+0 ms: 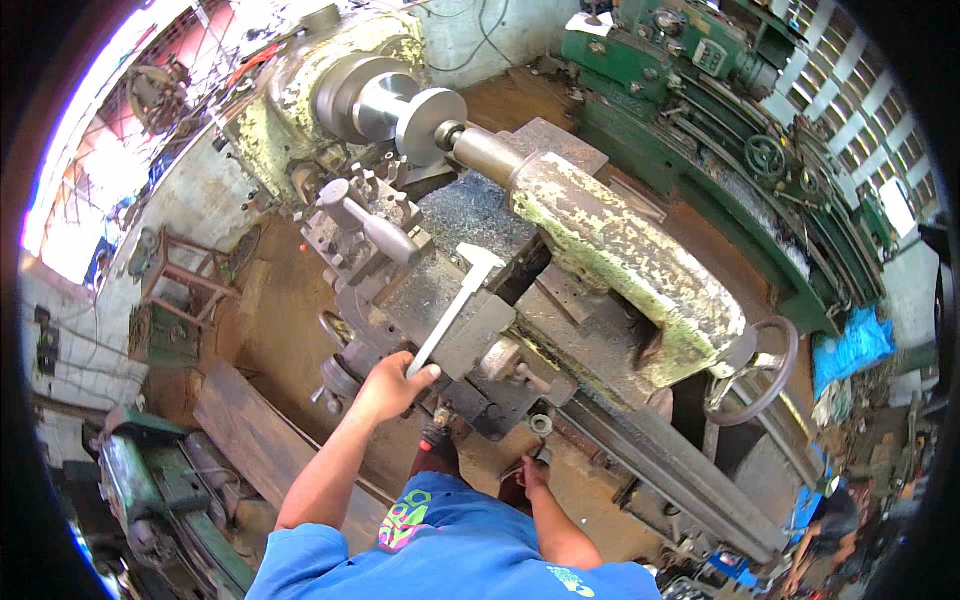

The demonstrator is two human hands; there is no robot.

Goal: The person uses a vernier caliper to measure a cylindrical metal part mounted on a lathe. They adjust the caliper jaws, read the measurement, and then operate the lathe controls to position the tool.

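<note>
The left hand (395, 388) has its grip closed on the near end of the caliper (448, 318), thumb along the beam; the caliper's head points away over the lathe carriage (408, 297), to the right of the tool post handle (365, 222). Handling it well calls for a light, steady hold on the beam, with the measuring jaws kept clear of the carriage's hard edges and of the tailstock (625, 265). Before any measuring at the round disc (431, 126), the person would do well to make sure it is at rest, then bring the jaws on square without forcing them.

The right hand (534, 474) is low beside the body, its grip partly hidden; it may have hold of something dark, but one cannot tell. Whether the caliper touches the carriage is unclear, and its scale is too small to read.
</note>
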